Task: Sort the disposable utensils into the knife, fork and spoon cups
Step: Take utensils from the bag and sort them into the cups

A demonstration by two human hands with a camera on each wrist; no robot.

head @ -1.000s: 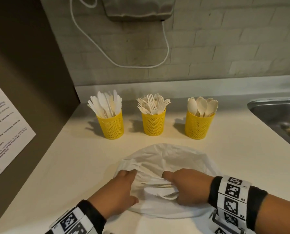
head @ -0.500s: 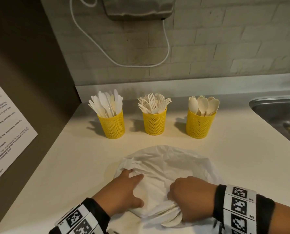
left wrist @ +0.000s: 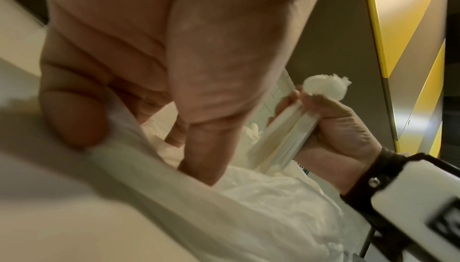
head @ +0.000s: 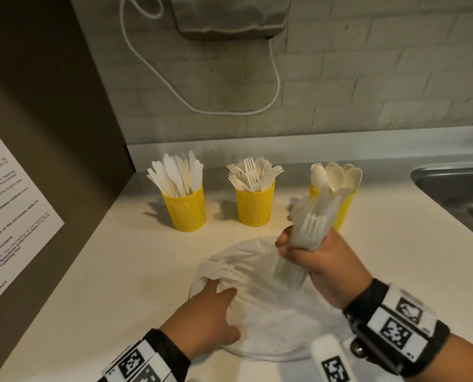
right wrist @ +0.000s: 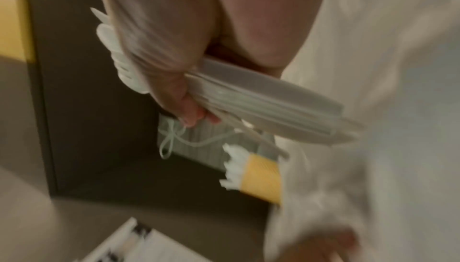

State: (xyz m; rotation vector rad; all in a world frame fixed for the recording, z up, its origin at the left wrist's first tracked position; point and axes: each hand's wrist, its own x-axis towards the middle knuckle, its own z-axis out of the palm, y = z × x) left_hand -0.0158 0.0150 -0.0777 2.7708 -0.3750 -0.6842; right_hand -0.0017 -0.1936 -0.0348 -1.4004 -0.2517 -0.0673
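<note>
Utensils (head: 309, 232), a mixed white plastic bundle, clenched mid-length in right hand (head: 316, 260) above bag (head: 271, 307), near spoon cup (head: 345, 208); judged light, stiff, slick, prone to fanning, best pinched singly at handle; left hand (head: 202, 321) pinching bag edge.

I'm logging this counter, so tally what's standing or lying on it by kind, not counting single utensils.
Yellow mesh cups: 3
White plastic bags: 1
Total: 4
</note>
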